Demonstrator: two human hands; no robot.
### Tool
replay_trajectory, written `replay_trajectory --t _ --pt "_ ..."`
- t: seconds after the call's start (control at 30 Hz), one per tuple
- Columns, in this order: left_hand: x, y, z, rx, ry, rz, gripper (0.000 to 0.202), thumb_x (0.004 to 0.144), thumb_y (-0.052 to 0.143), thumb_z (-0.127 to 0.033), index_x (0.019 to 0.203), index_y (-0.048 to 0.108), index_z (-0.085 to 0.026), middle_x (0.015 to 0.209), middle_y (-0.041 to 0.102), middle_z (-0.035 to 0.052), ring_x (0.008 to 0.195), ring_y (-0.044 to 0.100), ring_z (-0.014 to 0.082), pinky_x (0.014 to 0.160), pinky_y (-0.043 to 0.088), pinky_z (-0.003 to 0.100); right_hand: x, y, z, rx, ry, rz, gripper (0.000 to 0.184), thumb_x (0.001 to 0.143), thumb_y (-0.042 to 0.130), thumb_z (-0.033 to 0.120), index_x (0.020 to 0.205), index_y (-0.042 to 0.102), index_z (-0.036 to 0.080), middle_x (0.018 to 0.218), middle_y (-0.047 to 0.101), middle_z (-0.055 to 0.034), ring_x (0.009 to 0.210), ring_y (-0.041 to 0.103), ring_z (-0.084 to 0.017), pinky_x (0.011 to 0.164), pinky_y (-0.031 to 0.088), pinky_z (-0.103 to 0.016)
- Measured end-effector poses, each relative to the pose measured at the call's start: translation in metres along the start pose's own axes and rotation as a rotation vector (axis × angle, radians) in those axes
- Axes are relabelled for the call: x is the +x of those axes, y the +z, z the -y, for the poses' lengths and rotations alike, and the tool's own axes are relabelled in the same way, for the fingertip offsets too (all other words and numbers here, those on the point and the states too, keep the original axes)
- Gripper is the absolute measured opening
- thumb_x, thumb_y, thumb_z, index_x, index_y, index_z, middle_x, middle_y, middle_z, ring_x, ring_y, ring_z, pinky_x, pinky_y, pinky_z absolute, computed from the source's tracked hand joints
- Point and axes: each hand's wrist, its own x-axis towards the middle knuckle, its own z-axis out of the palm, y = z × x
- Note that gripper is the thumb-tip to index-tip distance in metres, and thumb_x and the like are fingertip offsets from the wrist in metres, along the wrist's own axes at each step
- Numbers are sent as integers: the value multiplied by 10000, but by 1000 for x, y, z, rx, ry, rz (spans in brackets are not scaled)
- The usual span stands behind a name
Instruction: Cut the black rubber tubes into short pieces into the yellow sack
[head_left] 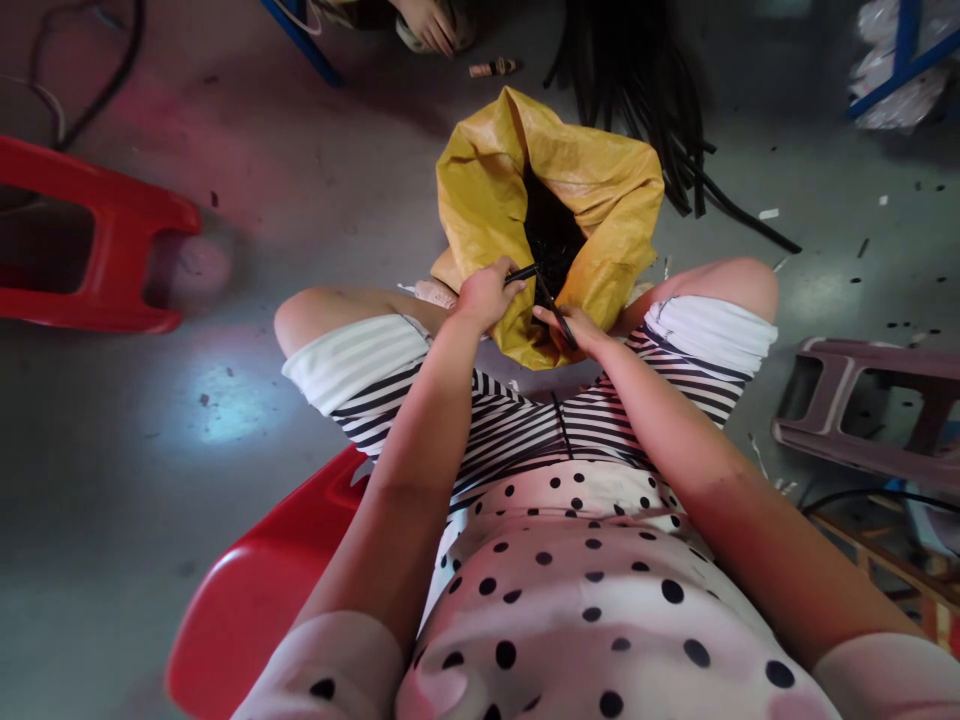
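My left hand (486,293) is closed around a short black tube (522,273), whose end points to the right over the mouth of a yellow sack (480,220). In my right hand (583,328) are dark scissors (561,322), their blades slanting up to the tube's end. Whether the blades touch the tube I cannot tell. The sack stands between my knees with its rim rolled outward. Dark pieces (553,255) lie inside it, too shadowed to make out singly.
A bundle of long black tubes (637,90) lies on the floor beyond the sack. A red stool (105,250) is at left, a brownish stool (870,410) at right. Another person's hand (427,22) shows at the top. Small scraps dot the floor.
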Motion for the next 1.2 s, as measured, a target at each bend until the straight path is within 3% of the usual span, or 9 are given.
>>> replay_trajectory --t 0.23,0.6,0.83,1.2 --pt "1 10 0 5 60 23 401 1076 666 -320 1455 779 -248 1423 816 109 1325 741 340 1118 568 416 -5 0 7 -49 10 -8 755 882 742 966 775 676 222 503 593 -10 535 580 -178 608 480 -311" --pt "3 17 3 -13 103 37 395 1056 685 -334 1423 816 -271 1399 825 89 1317 730 335 1088 553 400 1 -3 2 -164 7 69 861 962 523 1024 675 657 224 552 637 -57 589 609 -199 668 498 -336" --pt "5 19 6 -76 111 45 420 1047 685 -345 1436 814 -252 1389 825 101 1302 738 329 1097 560 392 -1 0 2 -177 -17 -72 766 984 648 915 728 715 196 558 625 -64 707 675 -251 732 525 -344" --pt "10 22 14 -107 74 2 397 1012 703 -304 1389 822 -266 1375 835 78 1274 746 311 1111 567 394 8 -2 -7 -281 -71 -172 743 892 774 880 600 516 247 537 456 21 621 477 -165 635 383 -316"
